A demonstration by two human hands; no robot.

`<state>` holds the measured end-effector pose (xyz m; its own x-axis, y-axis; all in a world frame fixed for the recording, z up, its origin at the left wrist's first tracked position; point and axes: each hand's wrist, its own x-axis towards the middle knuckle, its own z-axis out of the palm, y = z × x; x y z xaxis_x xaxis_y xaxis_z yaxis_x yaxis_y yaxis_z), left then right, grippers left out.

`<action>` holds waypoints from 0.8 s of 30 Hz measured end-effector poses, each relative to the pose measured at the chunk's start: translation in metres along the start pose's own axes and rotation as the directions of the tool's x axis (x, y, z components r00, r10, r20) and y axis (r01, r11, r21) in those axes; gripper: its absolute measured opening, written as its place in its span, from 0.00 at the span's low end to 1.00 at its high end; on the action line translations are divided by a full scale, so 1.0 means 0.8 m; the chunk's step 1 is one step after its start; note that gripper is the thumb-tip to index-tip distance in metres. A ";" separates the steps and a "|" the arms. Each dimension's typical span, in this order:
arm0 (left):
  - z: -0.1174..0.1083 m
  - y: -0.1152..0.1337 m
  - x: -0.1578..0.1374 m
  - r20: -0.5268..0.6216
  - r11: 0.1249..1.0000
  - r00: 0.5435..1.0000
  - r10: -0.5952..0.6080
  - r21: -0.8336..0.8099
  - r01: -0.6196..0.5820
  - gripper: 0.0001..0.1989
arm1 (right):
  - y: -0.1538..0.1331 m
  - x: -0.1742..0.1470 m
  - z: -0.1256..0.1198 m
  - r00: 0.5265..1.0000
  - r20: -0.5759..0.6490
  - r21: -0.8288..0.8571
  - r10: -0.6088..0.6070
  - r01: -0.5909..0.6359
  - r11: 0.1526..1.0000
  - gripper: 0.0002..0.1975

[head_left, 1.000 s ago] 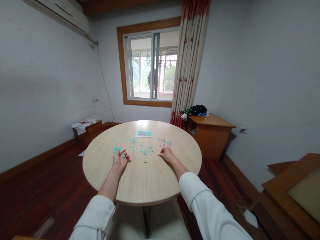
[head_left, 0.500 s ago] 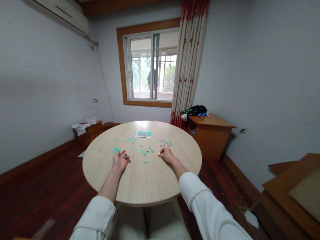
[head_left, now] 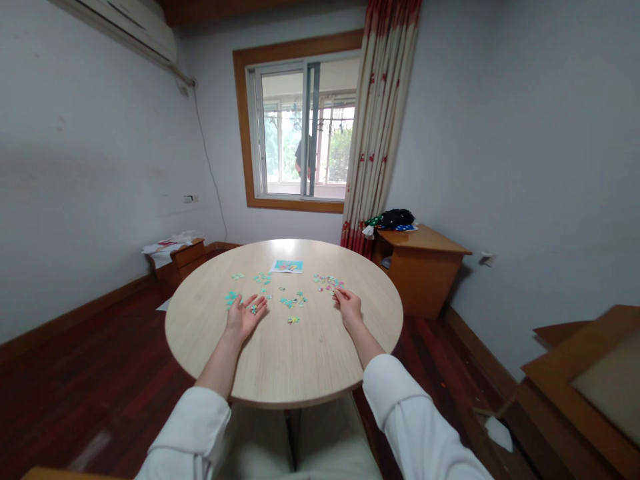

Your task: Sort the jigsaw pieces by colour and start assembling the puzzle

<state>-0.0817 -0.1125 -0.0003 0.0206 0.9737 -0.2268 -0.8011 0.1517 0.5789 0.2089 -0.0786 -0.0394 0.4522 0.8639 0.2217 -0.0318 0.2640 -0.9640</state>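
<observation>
Now right hand (head_left: 349, 308) nearer pink pieces (head_left: 329, 288); left hand (head_left: 243, 320) opened wider

Home interior, 1 patterned curtain (head_left: 377, 133), air conditioner (head_left: 137, 30), floorboards (head_left: 120, 373)

Two bare hands, one left hand (head_left: 246, 317) and one right hand (head_left: 349, 308), were in view with one round, pale wood-grain table (head_left: 295, 363). On it lay one rectangular, mostly turquoise printed sheet (head_left: 288, 266) and about six loose clusters of flat turquoise, pink and yellow puzzle pieces (head_left: 293, 320), individually too tiny to count. There was one silver-framed sliding window (head_left: 305, 133), one cream, red-patterned fabric curtain (head_left: 379, 120) and one white wall-mounted air conditioner (head_left: 131, 25)
</observation>
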 end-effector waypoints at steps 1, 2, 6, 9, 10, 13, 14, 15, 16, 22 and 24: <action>0.000 0.000 -0.001 0.028 1.000 1.000 -0.013 0.009 0.013 0.19 | 0.000 0.001 -0.001 1.000 -0.020 0.047 0.023 -0.022 0.999 0.11; 0.000 -0.001 -0.001 0.055 1.000 0.998 -0.025 0.018 0.024 0.20 | 0.000 0.001 -0.002 0.998 -0.032 0.090 0.045 -0.042 0.995 0.10; -0.002 -0.001 -0.003 0.121 0.998 0.991 -0.052 0.040 0.048 0.23 | -0.001 0.001 -0.001 0.993 -0.045 0.219 0.112 -0.099 0.971 0.07; -0.002 -0.001 -0.004 0.150 0.997 0.987 -0.064 0.043 0.059 0.25 | -0.003 0.000 -0.001 0.989 -0.044 0.273 0.139 -0.122 0.954 0.06; -0.002 -0.001 -0.004 0.157 0.997 0.985 -0.068 0.042 0.063 0.26 | -0.003 -0.001 -0.001 0.989 -0.041 0.285 0.145 -0.128 0.950 0.05; -0.002 0.000 -0.004 0.174 0.997 0.982 -0.079 0.035 0.074 0.27 | -0.003 -0.001 -0.001 0.987 -0.026 0.313 0.160 -0.144 0.939 0.06; -0.002 0.000 -0.004 0.177 0.997 0.981 -0.081 0.032 0.076 0.27 | -0.003 -0.001 -0.001 0.986 -0.021 0.320 0.164 -0.149 0.936 0.06; -0.002 0.000 -0.004 0.181 0.997 0.980 -0.082 0.029 0.078 0.27 | -0.003 -0.001 -0.001 0.986 -0.017 0.328 0.168 -0.153 0.932 0.07; -0.003 0.000 -0.004 0.184 0.996 0.979 -0.083 0.025 0.080 0.28 | -0.004 -0.001 -0.002 0.985 -0.012 0.336 0.171 -0.157 0.929 0.07; -0.005 0.001 -0.003 0.205 0.998 0.976 -0.069 0.005 0.070 0.30 | -0.008 -0.004 -0.006 0.982 0.042 0.387 0.184 -0.186 0.903 0.07; -0.005 0.001 -0.003 0.213 0.998 0.975 -0.059 -0.001 0.061 0.30 | -0.010 -0.006 -0.009 0.979 0.087 0.397 0.187 -0.206 0.895 0.08</action>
<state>-0.0850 -0.1154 -0.0025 0.1945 0.9769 -0.0886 -0.7990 0.2102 0.5633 0.2134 -0.0878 -0.0341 0.3588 0.9321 0.0497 -0.4752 0.2282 -0.8498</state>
